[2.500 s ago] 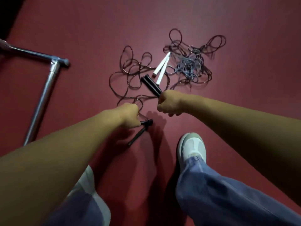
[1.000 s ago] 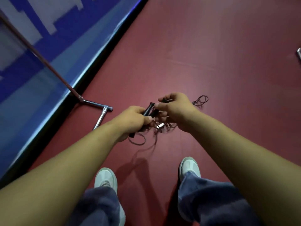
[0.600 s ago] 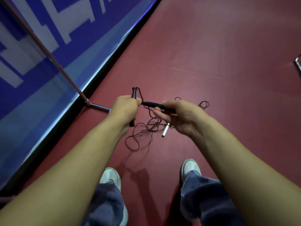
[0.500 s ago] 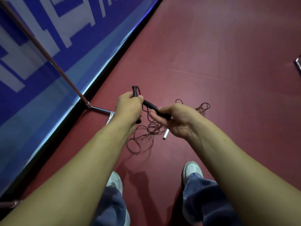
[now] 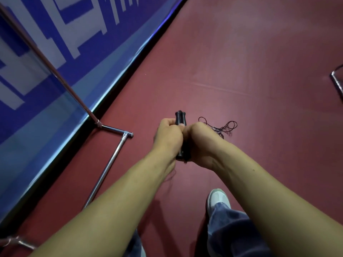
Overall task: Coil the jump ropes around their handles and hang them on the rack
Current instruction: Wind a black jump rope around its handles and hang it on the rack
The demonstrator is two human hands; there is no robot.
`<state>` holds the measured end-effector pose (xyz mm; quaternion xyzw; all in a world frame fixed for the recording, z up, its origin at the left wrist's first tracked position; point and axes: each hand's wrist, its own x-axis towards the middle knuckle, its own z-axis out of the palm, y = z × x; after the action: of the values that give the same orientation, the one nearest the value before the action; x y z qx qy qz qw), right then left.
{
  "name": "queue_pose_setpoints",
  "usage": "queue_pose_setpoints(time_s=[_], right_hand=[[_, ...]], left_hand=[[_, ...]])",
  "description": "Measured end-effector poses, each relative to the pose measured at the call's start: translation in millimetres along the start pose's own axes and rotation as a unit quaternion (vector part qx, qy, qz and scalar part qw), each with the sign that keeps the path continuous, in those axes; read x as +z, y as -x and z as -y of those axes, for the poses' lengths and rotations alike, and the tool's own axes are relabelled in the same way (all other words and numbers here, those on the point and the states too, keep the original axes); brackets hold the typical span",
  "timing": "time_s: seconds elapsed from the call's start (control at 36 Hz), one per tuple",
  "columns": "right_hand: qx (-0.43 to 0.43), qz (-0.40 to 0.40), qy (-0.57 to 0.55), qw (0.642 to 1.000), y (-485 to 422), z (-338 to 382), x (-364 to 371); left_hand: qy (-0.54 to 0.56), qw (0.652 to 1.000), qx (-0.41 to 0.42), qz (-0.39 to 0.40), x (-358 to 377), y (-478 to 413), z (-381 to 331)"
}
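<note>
Head: left hand (image 5: 168, 136), right hand (image 5: 199, 139) grip two handles (image 5: 180, 116).

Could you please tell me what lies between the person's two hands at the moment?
The two black handles, side by side, are clasped between the left hand and the right hand; the head view shows it.

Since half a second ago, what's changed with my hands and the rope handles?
The right hand swung its handle in beside the one in the left hand, so the two black handles now stand side by side, both hands gripping them, knuckles together. The tangled rope on the floor and the rack base stayed put.
</note>
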<state>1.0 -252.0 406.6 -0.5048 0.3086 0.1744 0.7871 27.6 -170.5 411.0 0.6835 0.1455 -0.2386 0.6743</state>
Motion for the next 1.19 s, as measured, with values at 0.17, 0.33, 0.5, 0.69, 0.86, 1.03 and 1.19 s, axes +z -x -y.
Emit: queue_pose_setpoints(time_s=[0.17,0.33,0.5,0.69,0.86,1.03,1.19], right_hand=[[-0.009,0.030,0.000,1.000,4.8,-6.2,-2.4],[-0.050,0.078,0.045,0.995,12.8,-5.7,-18.5],[-0.057,0.065,0.081,0.993,21.6,3.2,-22.0],[-0.066,0.152,0.127,0.978,40.3,25.3,-21.8],[-0.010,0.199,0.153,0.968,54.4,40.4,-35.6],[0.024,0.168,0.176,0.970,59.3,42.2,-47.2],[-0.105,0.031,0.243,0.964,52.7,32.8,-43.4]], left_hand=[[-0.013,0.999,0.020,-0.031,5.1,1.9,11.5],[-0.069,0.997,0.038,0.008,0.0,13.8,17.2],[-0.117,0.988,0.102,0.003,-9.1,14.4,5.0],[-0.163,0.951,0.190,0.184,-39.8,-15.9,-6.8],[-0.165,0.937,0.193,0.239,-48.0,-26.4,-1.1],[-0.302,0.921,0.216,0.116,-55.6,-30.0,-9.7],[-0.451,0.851,0.267,-0.038,-66.2,-22.5,-24.5]])
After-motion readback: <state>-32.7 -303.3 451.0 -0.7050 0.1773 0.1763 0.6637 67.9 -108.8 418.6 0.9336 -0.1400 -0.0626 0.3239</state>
